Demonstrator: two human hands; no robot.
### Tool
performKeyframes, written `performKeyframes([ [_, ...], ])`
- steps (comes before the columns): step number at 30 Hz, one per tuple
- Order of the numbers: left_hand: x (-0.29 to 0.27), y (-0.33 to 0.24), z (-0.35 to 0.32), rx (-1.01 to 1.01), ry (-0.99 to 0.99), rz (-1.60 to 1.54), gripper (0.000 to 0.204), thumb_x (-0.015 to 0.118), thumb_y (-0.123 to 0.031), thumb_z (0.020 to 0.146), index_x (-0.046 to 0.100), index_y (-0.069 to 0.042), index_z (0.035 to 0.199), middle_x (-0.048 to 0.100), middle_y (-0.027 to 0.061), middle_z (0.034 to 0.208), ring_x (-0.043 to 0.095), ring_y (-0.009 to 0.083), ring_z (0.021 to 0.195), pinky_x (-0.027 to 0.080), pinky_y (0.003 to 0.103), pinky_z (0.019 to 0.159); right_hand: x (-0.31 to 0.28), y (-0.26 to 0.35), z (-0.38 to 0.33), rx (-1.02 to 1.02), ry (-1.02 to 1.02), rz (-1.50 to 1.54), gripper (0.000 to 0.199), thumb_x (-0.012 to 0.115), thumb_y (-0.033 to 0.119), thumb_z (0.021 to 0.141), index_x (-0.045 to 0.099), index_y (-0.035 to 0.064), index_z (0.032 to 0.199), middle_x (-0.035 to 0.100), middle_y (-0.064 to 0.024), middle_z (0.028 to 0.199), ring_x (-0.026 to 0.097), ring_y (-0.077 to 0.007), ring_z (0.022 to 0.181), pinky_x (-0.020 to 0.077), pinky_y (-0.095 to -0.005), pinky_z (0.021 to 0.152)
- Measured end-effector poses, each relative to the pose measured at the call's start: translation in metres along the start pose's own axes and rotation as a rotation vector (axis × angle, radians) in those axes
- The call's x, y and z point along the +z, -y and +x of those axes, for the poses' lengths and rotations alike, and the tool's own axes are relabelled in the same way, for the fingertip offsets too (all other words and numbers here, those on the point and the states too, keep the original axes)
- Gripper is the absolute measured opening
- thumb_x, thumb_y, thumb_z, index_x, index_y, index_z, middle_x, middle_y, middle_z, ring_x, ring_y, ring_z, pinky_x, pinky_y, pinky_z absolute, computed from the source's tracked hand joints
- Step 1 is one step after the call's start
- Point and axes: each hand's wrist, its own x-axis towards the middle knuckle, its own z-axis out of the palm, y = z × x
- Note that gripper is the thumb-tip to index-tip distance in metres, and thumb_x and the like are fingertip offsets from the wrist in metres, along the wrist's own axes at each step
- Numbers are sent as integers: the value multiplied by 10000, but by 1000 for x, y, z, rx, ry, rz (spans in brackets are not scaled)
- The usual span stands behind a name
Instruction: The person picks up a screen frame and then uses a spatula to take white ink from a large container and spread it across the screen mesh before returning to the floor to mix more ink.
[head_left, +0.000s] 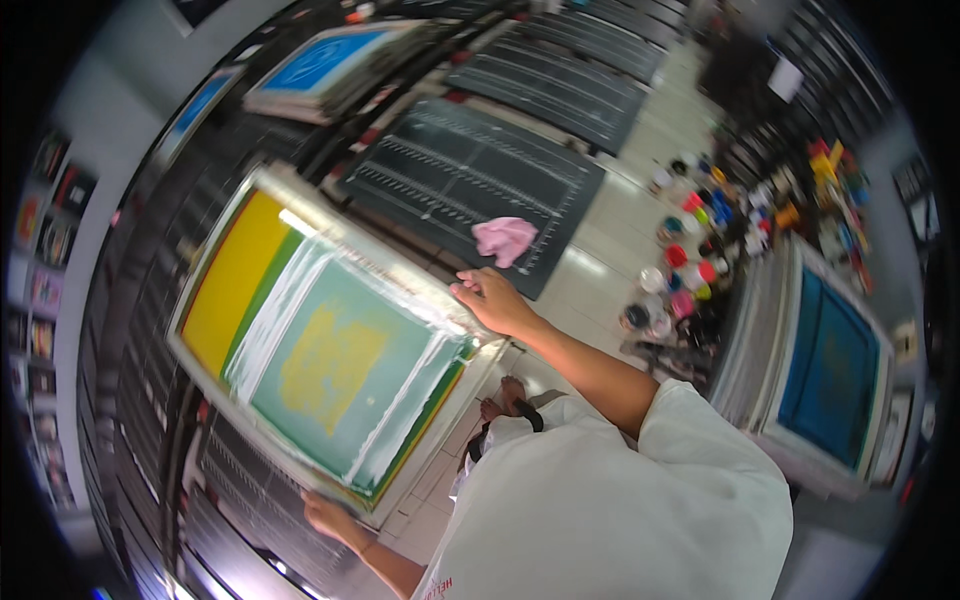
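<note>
A large screen printing frame (283, 187) is tilted in front of me, its mesh yellow and green with white ink smears around a yellowish printed patch. My right hand (490, 300) is closed on the frame's right edge, near its close corner. On the opposite side, my left hand (333, 518) grips the lower left edge close to the near corner; part of its fingers is hidden by the frame. Beyond my right hand, a crumpled pink cloth (504, 240) lies on a dark printing board (450, 160) marked with white lines.
More dark boards (560, 85) run in a row toward the back. Another screen with blue mesh (325, 62) rests at the far left. On the right, several ink jars and bottles (690, 270) crowd the floor beside stacked screens (790, 400). Tiled floor (600, 220) runs between.
</note>
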Motion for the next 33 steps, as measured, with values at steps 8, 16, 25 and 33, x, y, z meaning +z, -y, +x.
performKeyframes([
  [8, 28, -214, -29, 540, 36, -267, 456, 389, -306, 1040, 601, 49, 1233, 641, 223, 1121, 631, 338, 975, 509, 429, 856, -123, -129, -77, 378, -258, 373, 451, 593, 368, 952, 649, -66, 1061, 690, -110, 901, 647, -163, 803, 521, -304, 722],
  [16, 151, -403, -195, 996, 981, -532, 266, 463, -132, 1009, 608, 44, 1146, 619, 109, 1060, 584, 180, 952, 471, 299, 864, -159, -319, -159, 994, -337, 419, 461, 561, 437, 934, 640, 8, 1084, 665, -88, 953, 619, -172, 794, 509, -308, 666],
  [25, 298, -459, -337, 949, 1284, -310, 235, 569, -127, 950, 643, 50, 1087, 638, 129, 1012, 593, 202, 918, 465, 291, 822, -271, -441, -99, 1164, -197, 284, 468, 580, 392, 879, 699, -58, 930, 698, -179, 805, 683, -249, 765, 555, -391, 722],
  [33, 399, -556, -449, 953, 1515, -144, 236, 599, -137, 944, 664, 12, 1116, 650, 112, 980, 628, 157, 852, 502, 266, 763, -456, -533, 8, 1011, -374, 107, 436, 585, 394, 873, 698, -26, 905, 685, -165, 753, 665, -241, 672, 524, -386, 674],
])
